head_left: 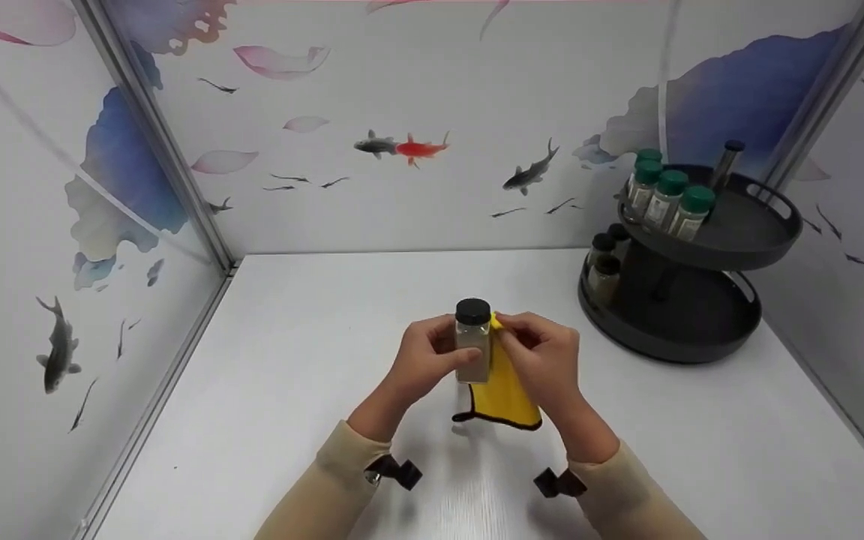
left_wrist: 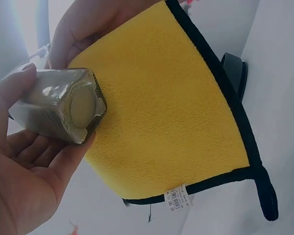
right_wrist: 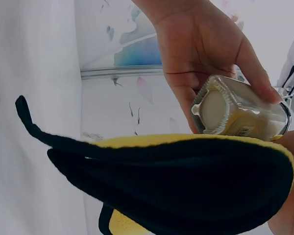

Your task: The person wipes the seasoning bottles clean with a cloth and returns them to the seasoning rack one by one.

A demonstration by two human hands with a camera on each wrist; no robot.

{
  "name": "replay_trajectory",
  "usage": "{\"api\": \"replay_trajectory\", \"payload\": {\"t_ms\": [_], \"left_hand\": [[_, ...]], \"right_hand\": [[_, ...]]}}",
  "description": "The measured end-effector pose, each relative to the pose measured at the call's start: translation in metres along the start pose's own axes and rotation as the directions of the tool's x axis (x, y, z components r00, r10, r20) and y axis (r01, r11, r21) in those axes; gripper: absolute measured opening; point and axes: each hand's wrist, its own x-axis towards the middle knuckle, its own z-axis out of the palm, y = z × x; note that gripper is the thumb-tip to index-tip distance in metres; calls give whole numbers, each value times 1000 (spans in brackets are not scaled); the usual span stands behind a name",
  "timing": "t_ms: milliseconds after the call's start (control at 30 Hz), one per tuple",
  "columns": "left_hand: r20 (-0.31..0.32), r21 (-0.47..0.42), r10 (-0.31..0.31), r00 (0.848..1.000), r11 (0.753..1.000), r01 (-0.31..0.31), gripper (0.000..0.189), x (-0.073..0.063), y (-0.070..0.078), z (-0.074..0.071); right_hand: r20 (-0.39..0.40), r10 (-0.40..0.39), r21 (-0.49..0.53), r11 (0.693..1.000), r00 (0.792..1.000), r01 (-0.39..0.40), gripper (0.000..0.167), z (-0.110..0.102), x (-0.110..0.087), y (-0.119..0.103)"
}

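Over the white table, my left hand (head_left: 426, 358) grips a clear square spice jar (head_left: 472, 345) with a black lid, thumb across its front. The jar stands upright and has pale contents. Beside it, my right hand (head_left: 548, 354) pinches the top of a yellow cloth (head_left: 505, 394) with black edging, which hangs down behind the jar. In the left wrist view the jar's base (left_wrist: 83, 106) overlaps the cloth's fuzzy yellow face (left_wrist: 161, 107). The right wrist view shows the cloth's dark side (right_wrist: 186, 183) and hides most of the right hand's fingers.
A black two-tier round rack (head_left: 732, 319) stands at the back right. Its upper tier holds several green-lidded jars (head_left: 670, 196) and a tall dark-capped container (head_left: 726, 166). Dark-lidded jars (head_left: 604, 279) stand on the lower tier. Patterned walls (head_left: 432, 202) border the table (head_left: 312, 322).
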Motion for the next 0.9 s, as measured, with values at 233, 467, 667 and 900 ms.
{"api": "replay_trajectory", "payload": {"t_ms": [233,467,667,900], "left_hand": [[-67,22,-20,998,1000,22,41,0,-3,8],[-127,38,-76,989,996,82,40,0,-4,14],[33,-104,-145,989,983,148,42,3,-5,8],[55,-78,-127,990,988,131,40,2,-1,4]], "right_hand": [[-33,-88,-48,995,996,86,17,1,0,1],[-37,-181,-94,980,983,177,17,3,-3,5],[-20,-108,-67,992,994,107,20,-2,-1,7],[12,-68,-67,995,998,69,20,-4,3,6]]}}
